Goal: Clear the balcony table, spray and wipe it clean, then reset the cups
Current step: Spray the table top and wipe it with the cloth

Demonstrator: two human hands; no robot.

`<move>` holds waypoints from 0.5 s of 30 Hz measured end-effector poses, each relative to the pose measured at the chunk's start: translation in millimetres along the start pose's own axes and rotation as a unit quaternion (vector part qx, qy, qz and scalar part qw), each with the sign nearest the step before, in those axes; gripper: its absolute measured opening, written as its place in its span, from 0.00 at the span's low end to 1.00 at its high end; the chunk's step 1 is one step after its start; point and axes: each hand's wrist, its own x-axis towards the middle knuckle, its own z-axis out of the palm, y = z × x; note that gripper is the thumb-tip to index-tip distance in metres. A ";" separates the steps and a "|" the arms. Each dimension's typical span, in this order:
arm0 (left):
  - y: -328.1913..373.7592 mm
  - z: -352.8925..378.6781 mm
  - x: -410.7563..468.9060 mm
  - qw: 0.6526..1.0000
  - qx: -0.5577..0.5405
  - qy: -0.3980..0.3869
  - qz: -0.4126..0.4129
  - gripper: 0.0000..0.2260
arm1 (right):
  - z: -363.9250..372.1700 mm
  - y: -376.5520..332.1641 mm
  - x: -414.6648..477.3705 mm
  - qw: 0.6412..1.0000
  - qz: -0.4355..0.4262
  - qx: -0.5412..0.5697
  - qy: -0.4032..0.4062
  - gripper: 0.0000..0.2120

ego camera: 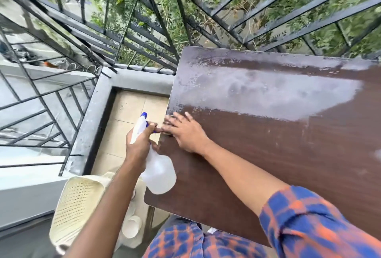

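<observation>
Head view: my left hand [142, 140] is wrapped around the neck of the spray bottle [158, 173], forefinger on the trigger, at 9 o'clock off the table [268, 154]. My right hand [185, 132] lies flat, fingers spread, holding nothing, on the table's wet 9 o'clock edge. Judgement: bottle light, thin plastic, likely slick; best gripped at the neck. Cups [132, 226] sit below, at 7 o'clock.

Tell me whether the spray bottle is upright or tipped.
Tipped. The spray bottle, held in the left hand, leans with its blue nozzle pointing away beside the table.
</observation>
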 end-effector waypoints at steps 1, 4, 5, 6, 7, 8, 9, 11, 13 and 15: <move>-0.3 -0.4 2.6 1.000 0.003 0.005 -0.004 0.08 | -10.6 25.0 -2.0 0.998 0.040 0.002 0.048 0.24; 1.0 2.4 6.6 1.000 0.004 0.007 -0.007 0.09 | -51.4 116.0 -25.4 0.952 0.259 -0.002 0.162 0.26; 0.8 4.1 8.3 1.000 0.000 0.005 -0.006 0.08 | -65.1 143.1 -38.2 0.920 0.346 0.004 0.185 0.26; 1.8 6.1 9.8 1.000 -0.006 0.004 -0.006 0.08 | -75.4 164.1 -49.5 0.884 0.420 0.015 0.205 0.26; 2.4 7.2 12.1 1.000 -0.007 0.004 -0.004 0.07 | -81.3 176.1 -56.9 0.853 0.474 0.023 0.218 0.26; 4.2 9.0 14.0 1.000 -0.007 0.002 -0.003 0.08 | -82.8 180.3 -57.8 0.832 0.507 0.022 0.226 0.26; 5.1 10.5 16.8 1.000 -0.007 0.000 -0.002 0.09 | -81.1 176.3 -52.5 0.822 0.521 0.011 0.230 0.27; 7.7 14.1 20.3 1.000 -0.004 -0.012 0.002 0.15 | -72.1 147.4 -32.5 0.827 0.515 0.004 0.225 0.28; 9.6 16.9 25.6 1.000 0.001 -0.024 0.014 0.18 | -54.2 103.5 -7.8 0.877 0.436 0.014 0.200 0.28; 10.3 18.9 32.6 0.999 0.011 -0.038 0.023 0.13 | -25.9 52.1 10.2 0.960 0.246 -0.006 0.132 0.27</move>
